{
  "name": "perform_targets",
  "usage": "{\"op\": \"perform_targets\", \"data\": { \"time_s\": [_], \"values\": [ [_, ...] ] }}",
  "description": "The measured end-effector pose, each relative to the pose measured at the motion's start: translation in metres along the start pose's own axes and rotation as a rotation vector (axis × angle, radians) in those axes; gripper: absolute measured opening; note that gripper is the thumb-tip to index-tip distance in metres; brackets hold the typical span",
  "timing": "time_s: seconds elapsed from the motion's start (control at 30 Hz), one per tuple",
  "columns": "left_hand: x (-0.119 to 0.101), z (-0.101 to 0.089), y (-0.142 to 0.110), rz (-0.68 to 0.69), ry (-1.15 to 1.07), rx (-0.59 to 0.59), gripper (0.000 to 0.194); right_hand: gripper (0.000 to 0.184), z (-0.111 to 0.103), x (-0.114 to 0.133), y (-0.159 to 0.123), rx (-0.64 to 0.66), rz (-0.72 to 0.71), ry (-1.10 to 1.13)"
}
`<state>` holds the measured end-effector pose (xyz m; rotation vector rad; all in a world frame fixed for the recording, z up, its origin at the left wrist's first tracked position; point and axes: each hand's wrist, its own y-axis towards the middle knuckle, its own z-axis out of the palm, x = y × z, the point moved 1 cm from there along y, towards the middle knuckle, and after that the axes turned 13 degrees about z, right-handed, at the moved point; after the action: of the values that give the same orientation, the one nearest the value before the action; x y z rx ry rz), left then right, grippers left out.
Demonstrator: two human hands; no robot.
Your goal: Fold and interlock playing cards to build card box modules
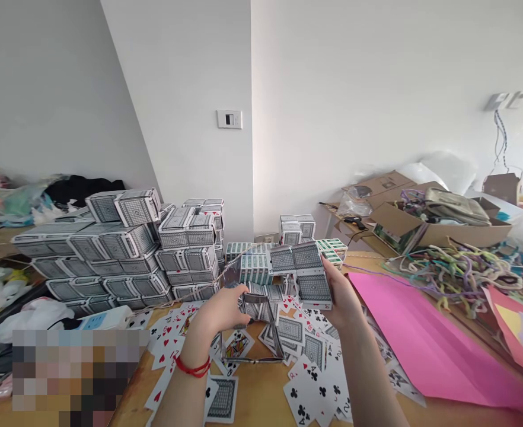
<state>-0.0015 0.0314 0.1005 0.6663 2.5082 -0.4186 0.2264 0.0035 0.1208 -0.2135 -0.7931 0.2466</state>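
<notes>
My left hand (220,313) pinches the upper left edge of an open, dark-edged rectangular frame (280,344) that appears to be folded from playing cards. In my right hand (342,295) is a block of folded playing cards (313,286), gripped along its right side with the grey patterned backs facing me. Below both hands, loose playing cards (290,329) lie scattered, some face up and some face down. Just behind the hands stand green-striped card blocks (257,268), partly hidden by the frame and the block.
Tall stacks of grey card blocks (110,243) rise at the left. A pink paper sheet (426,338) lies on the wooden table (255,409) at the right. Beyond it are a heap of coloured yarn (448,273) and an open cardboard box (448,234). White walls stand behind.
</notes>
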Motion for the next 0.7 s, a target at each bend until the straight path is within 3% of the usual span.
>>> {"op": "perform_targets", "data": {
  "time_s": [0.13, 0.27, 0.37, 0.47, 0.57, 0.7],
  "values": [
    [-0.001, 0.008, 0.01, -0.014, 0.033, 0.005, 0.055, 0.022, -0.001, -0.005, 0.0, -0.047, 0.027, -0.129],
    [-0.004, 0.007, 0.006, -0.017, -0.001, 0.018, 0.072, 0.026, 0.002, -0.008, -0.004, 0.029, -0.036, -0.326],
    [-0.007, -0.004, -0.005, 0.089, -0.12, -0.131, 0.058, 0.033, 0.005, -0.009, -0.006, 0.057, -0.132, -0.505],
    [-0.013, -0.016, -0.012, 0.211, -0.443, -0.292, 0.044, 0.041, 0.01, -0.013, -0.006, 0.057, -0.339, -0.729],
    [-0.014, -0.023, -0.01, 0.142, -0.885, -0.403, 0.048, 0.06, 0.018, -0.019, -0.01, 0.114, -0.556, -0.89],
    [-0.008, -0.023, -0.001, 0.119, -1.292, -0.415, 0.061, 0.088, 0.032, -0.028, -0.024, 0.228, -0.625, -1.041]
  ]
}}
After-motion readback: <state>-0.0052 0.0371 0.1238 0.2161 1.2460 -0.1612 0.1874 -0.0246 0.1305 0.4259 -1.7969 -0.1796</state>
